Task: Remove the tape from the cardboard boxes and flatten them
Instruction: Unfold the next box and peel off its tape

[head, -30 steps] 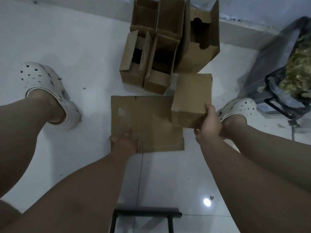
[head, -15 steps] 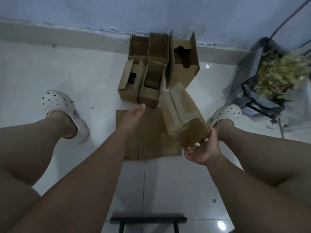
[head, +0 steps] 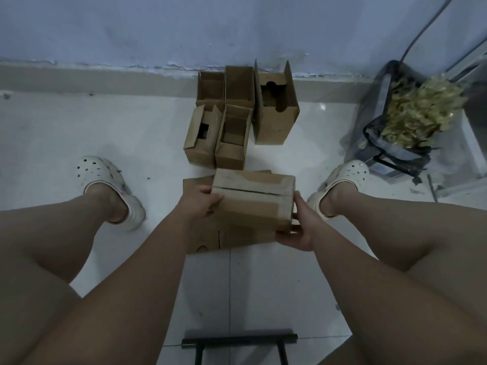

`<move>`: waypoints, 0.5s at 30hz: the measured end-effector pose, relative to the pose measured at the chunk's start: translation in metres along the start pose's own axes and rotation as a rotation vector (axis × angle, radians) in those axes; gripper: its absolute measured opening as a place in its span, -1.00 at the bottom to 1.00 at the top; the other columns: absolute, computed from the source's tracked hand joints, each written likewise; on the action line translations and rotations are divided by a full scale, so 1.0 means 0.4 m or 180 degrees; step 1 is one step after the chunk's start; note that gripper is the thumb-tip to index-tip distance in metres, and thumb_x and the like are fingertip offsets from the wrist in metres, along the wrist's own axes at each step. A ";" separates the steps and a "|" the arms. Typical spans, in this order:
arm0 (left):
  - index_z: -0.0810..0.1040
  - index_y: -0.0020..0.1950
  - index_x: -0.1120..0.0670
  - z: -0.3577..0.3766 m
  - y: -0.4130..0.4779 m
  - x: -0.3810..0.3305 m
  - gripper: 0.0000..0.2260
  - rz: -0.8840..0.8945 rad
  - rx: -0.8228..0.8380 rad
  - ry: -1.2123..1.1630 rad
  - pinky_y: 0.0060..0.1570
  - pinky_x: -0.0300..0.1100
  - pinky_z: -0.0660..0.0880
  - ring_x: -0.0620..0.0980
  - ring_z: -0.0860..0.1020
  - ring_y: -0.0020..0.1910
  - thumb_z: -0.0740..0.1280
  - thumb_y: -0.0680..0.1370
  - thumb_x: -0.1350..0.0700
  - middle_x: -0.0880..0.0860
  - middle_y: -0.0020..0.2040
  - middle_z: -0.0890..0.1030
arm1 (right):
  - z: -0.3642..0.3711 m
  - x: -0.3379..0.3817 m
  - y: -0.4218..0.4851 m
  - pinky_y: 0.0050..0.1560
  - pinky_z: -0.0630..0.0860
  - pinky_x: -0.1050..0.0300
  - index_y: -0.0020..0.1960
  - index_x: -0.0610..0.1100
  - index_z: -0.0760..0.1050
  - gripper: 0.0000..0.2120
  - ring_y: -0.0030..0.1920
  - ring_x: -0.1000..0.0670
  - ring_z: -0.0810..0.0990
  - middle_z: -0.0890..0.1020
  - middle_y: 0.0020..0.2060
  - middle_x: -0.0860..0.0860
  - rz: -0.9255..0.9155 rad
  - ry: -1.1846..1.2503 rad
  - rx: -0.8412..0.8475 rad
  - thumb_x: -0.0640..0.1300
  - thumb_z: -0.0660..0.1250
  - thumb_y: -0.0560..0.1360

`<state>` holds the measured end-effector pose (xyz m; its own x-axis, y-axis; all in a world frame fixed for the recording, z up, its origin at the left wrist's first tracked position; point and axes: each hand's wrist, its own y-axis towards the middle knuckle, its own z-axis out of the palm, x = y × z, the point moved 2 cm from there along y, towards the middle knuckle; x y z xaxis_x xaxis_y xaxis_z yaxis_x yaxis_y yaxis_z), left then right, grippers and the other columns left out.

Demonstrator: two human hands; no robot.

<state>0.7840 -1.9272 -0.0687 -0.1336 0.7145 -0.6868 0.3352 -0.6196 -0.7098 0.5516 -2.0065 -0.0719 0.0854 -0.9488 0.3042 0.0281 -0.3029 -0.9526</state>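
I hold a closed brown cardboard box [head: 253, 200] between both hands, lying sideways above the floor, its taped seam facing up. Clear tape runs along the seam and down the right end. My left hand [head: 199, 204] grips the box's left end, thumb on top. My right hand [head: 299, 227] holds the right end and lower corner, fingers curled under it. Beneath the box a flattened cardboard sheet [head: 205, 241] lies on the white tiles. Several open cardboard boxes [head: 229, 133] stand in a cluster by the wall, the tallest [head: 275, 119] at the right.
My feet in white clogs [head: 105, 180] [head: 345, 177] flank the cardboard on the tiled floor. A black bag of yellowish scraps [head: 419, 114] sits against a grey panel at the right. A black stool bar [head: 239, 339] lies at the bottom edge. The wall's skirting [head: 105, 80] runs behind.
The box was tilted in my right hand alone; it now lies level, seam up. My left hand left the flattened sheet and took hold of the box's left end.
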 end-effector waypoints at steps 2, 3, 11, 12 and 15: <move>0.53 0.23 0.16 0.017 -0.011 0.031 -0.72 -0.0103 -0.0268 0.0134 0.08 -0.04 0.52 0.11 0.57 0.07 0.37 0.53 0.16 0.13 0.10 0.60 | 0.013 -0.003 0.003 -0.37 0.58 0.01 -0.08 -0.05 0.51 -0.59 -0.11 -0.15 0.60 0.57 -0.11 -0.08 -0.0208 -0.0194 -0.0066 0.31 0.24 0.52; 0.52 0.25 0.16 0.025 -0.015 0.047 -0.70 -0.0117 -0.0383 0.0257 0.11 -0.03 0.52 0.11 0.57 0.07 0.37 0.52 0.17 0.13 0.12 0.59 | 0.015 -0.004 0.010 -0.33 0.56 0.03 -0.10 -0.04 0.51 -0.65 -0.15 -0.12 0.58 0.56 -0.16 -0.04 -0.0329 -0.0257 -0.0171 0.24 0.21 0.57; 0.51 0.27 0.10 0.040 -0.008 0.128 -0.69 -0.0228 -0.1083 0.0348 -0.02 -0.16 0.45 0.08 0.54 0.09 0.33 0.53 0.20 0.08 0.15 0.58 | 0.044 -0.030 0.075 0.17 0.53 -0.02 0.38 -0.09 0.42 -0.59 0.18 -0.08 0.54 0.55 0.26 -0.04 -0.1198 -0.1364 -0.0148 0.05 0.27 0.59; 0.52 0.28 0.12 0.037 -0.002 0.137 -0.69 -0.0285 -0.1114 0.0253 0.01 -0.14 0.48 0.10 0.54 0.10 0.33 0.53 0.22 0.10 0.16 0.58 | 0.047 -0.032 0.077 0.12 0.55 0.01 0.42 -0.07 0.38 -0.57 0.17 -0.06 0.55 0.54 0.29 -0.03 -0.1359 -0.1579 -0.0137 -0.05 0.31 0.57; 0.52 0.27 0.19 0.033 0.014 0.157 -0.67 -0.0488 -0.1102 -0.0267 0.19 0.00 0.49 0.13 0.56 0.11 0.35 0.50 0.31 0.16 0.16 0.59 | 0.055 -0.046 0.090 0.19 0.52 0.01 0.50 -0.01 0.22 -0.39 0.21 -0.10 0.52 0.48 0.33 -0.09 -0.1621 -0.2176 -0.0189 -0.20 0.36 0.52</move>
<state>0.7652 -1.8900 -0.1179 -0.2777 0.7522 -0.5975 0.5985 -0.3510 -0.7201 0.5727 -1.9979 -0.1116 0.6591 -0.4387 0.6108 0.1756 -0.7000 -0.6922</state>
